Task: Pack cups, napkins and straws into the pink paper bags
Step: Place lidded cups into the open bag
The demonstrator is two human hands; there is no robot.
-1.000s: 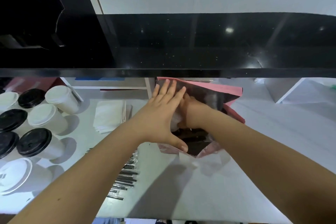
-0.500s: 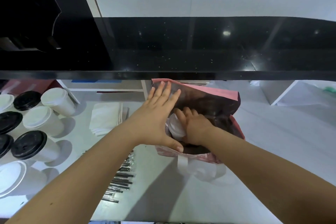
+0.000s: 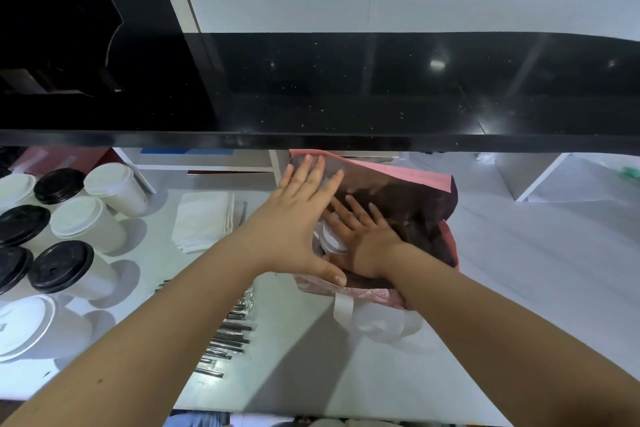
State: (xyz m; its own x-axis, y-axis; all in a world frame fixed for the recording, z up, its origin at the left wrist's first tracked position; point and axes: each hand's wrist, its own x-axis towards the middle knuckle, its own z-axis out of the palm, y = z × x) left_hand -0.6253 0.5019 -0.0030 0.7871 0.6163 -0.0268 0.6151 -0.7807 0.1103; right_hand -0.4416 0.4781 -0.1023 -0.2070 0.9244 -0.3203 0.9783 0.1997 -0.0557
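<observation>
A pink paper bag (image 3: 434, 182) stands open on the white counter, its white handle (image 3: 344, 308) hanging toward me. My left hand (image 3: 294, 222) holds the bag's left wall, fingers flat against it and thumb hooked over the near rim. My right hand (image 3: 363, 230) is inside the bag, fingers spread over a white-lidded cup (image 3: 330, 242) that stands in it. The bottom of the bag is dark and hidden.
Several lidded cups stand at the left, some white-lidded (image 3: 86, 222), some black-lidded (image 3: 60, 267). A napkin stack (image 3: 204, 218) lies left of the bag and wrapped straws (image 3: 228, 336) near my left forearm. A black shelf edge (image 3: 346, 142) overhangs the bag.
My right hand lowered the cup deeper into the bag, and its fingers went from curled around the cup to spread over the lid. My left hand kept its hold on the bag.
</observation>
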